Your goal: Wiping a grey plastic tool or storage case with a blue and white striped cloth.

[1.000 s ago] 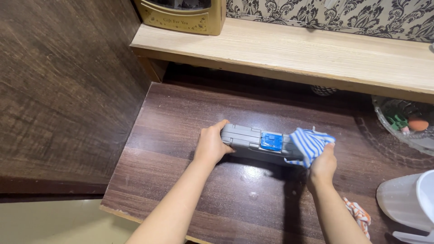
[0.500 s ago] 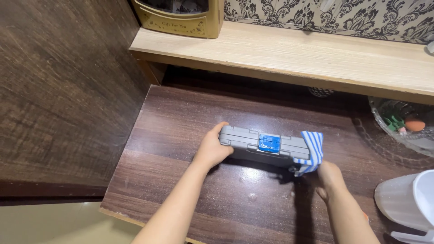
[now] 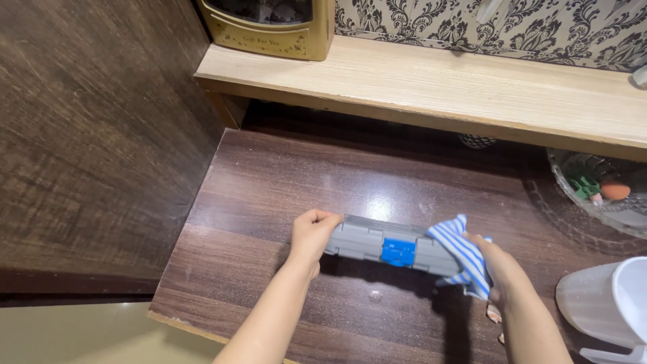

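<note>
A long grey box with a blue latch (image 3: 394, 247) is held level above the dark wooden table (image 3: 269, 195). My left hand (image 3: 311, 234) grips its left end. My right hand (image 3: 499, 269) is at its right end, holding a blue-and-white striped cloth (image 3: 462, 257) pressed against that end of the box. The cloth covers the right end of the box and most of my right fingers.
A light wooden shelf (image 3: 438, 84) runs along the back with a gold box (image 3: 269, 27) on it. A glass bowl with small items (image 3: 600, 192) sits at the right. A white plastic jug (image 3: 606, 307) stands at the lower right. A dark wood panel (image 3: 87, 135) walls the left.
The box has stayed between both hands and shifted slightly toward me. The cloth moved from above my right hand down around the box's right end.
</note>
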